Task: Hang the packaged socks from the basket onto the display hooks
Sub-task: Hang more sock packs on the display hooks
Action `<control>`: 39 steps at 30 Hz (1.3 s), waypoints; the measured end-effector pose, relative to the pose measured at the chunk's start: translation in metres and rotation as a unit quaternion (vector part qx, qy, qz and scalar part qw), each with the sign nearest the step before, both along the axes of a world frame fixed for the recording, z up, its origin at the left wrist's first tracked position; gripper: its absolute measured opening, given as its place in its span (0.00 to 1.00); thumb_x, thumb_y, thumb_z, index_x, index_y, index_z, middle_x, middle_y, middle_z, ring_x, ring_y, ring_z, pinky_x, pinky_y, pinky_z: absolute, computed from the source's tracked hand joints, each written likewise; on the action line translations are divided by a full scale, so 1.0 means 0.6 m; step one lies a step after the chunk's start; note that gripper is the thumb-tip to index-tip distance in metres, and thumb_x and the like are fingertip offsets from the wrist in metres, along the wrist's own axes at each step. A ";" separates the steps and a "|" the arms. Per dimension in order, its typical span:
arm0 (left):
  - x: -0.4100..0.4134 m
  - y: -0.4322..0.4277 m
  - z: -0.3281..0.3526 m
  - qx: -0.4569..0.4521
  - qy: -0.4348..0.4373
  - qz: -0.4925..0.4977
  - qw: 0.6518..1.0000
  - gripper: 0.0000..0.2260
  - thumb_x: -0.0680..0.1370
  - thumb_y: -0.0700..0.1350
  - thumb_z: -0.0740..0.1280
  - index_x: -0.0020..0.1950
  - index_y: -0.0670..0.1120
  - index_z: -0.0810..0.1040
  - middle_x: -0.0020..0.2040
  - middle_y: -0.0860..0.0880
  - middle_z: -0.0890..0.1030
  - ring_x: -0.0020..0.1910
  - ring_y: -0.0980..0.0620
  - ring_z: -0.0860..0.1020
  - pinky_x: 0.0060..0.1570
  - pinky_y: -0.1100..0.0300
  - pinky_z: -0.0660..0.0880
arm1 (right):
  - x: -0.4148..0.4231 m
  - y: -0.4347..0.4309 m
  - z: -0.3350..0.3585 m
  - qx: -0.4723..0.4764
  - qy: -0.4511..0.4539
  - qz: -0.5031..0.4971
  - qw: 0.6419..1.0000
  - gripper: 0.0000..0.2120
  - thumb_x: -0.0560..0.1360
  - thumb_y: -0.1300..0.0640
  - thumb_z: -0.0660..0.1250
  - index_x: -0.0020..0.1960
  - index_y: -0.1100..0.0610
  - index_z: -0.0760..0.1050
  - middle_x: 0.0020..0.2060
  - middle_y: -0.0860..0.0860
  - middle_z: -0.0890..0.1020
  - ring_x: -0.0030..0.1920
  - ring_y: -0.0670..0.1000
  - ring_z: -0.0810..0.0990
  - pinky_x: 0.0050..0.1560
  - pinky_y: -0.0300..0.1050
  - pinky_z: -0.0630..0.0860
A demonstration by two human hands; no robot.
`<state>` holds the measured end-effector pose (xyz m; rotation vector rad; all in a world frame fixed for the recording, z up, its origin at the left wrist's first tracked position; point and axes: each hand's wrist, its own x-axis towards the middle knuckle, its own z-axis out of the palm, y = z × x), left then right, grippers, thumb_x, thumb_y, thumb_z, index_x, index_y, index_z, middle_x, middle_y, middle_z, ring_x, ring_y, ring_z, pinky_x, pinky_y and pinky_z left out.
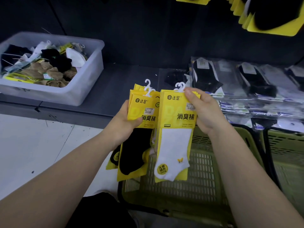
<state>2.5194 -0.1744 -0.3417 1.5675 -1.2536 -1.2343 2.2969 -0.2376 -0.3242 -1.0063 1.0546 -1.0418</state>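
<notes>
My left hand (126, 122) grips a small stack of yellow-carded black sock packs (136, 150), thumb across the front card. My right hand (204, 111) pinches the top of a stack of yellow-carded white sock packs (174, 153) near their white plastic hangers (179, 87). Both stacks hang above the green plastic basket (197, 186) on the floor. Yellow sock packs on display hooks (271, 15) show at the top right, above the hands.
A clear plastic bin (85, 86) of loose socks sits on the dark shelf at the left. Flat bagged black and white socks (246, 89) lie on the shelf at the right. A second green basket (287, 153) stands at the far right. White floor at the left.
</notes>
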 end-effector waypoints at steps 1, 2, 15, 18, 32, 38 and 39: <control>0.001 0.000 0.002 -0.011 -0.007 0.002 1.000 0.19 0.78 0.37 0.64 0.63 0.58 0.68 0.55 0.58 0.80 0.55 0.59 0.78 0.56 0.60 0.73 | -0.006 -0.006 0.006 0.000 0.004 -0.002 1.000 0.03 0.75 0.53 0.67 0.46 0.50 0.80 0.37 0.47 0.85 0.38 0.46 0.83 0.35 0.43 0.79; 0.003 0.000 0.003 -0.022 -0.013 0.008 1.000 0.19 0.79 0.37 0.64 0.63 0.58 0.67 0.55 0.59 0.79 0.55 0.60 0.77 0.54 0.63 0.72 | -0.014 -0.011 0.012 0.001 -0.001 -0.010 1.000 0.05 0.73 0.52 0.68 0.47 0.51 0.79 0.37 0.48 0.85 0.38 0.46 0.84 0.35 0.43 0.79; -0.015 0.001 -0.002 0.078 0.171 0.037 0.981 0.32 0.61 0.60 0.75 0.62 0.57 0.68 0.56 0.53 0.82 0.52 0.53 0.82 0.50 0.53 0.78 | 0.129 0.034 -0.050 0.009 -0.044 -0.117 0.992 0.05 0.73 0.53 0.71 0.47 0.48 0.75 0.39 0.48 0.81 0.40 0.46 0.80 0.40 0.42 0.79; -0.009 0.003 -0.011 0.075 0.112 0.060 0.989 0.31 0.65 0.46 0.78 0.62 0.56 0.67 0.57 0.52 0.81 0.54 0.51 0.81 0.53 0.52 0.78 | 0.138 0.025 -0.072 -0.014 -0.013 -0.096 0.995 0.07 0.73 0.52 0.71 0.47 0.46 0.74 0.43 0.46 0.80 0.40 0.40 0.80 0.38 0.35 0.76; 0.016 -0.013 -0.018 -0.004 0.053 0.126 0.991 0.22 0.71 0.41 0.75 0.51 0.60 0.67 0.50 0.59 0.79 0.39 0.70 0.79 0.30 0.75 0.72 | 0.039 -0.030 -0.220 -0.147 0.536 0.007 0.831 0.19 0.75 0.62 0.68 0.65 0.54 0.71 0.58 0.56 0.71 0.56 0.57 0.74 0.55 0.49 0.72; 0.013 -0.014 -0.015 -0.003 0.030 0.124 0.992 0.23 0.71 0.43 0.75 0.55 0.61 0.66 0.51 0.59 0.79 0.48 0.62 0.78 0.39 0.67 0.71 | 0.010 -0.020 -0.200 -0.154 0.438 0.064 0.883 0.15 0.76 0.60 0.67 0.62 0.52 0.77 0.43 0.49 0.69 0.48 0.50 0.71 0.53 0.43 0.71; 0.012 -0.015 -0.013 -0.006 0.027 0.125 0.992 0.23 0.71 0.43 0.75 0.55 0.60 0.66 0.51 0.59 0.79 0.48 0.62 0.78 0.39 0.66 0.71 | 0.005 -0.017 -0.185 -0.159 0.412 0.067 0.895 0.12 0.76 0.59 0.67 0.58 0.50 0.79 0.42 0.47 0.69 0.49 0.49 0.72 0.55 0.44 0.71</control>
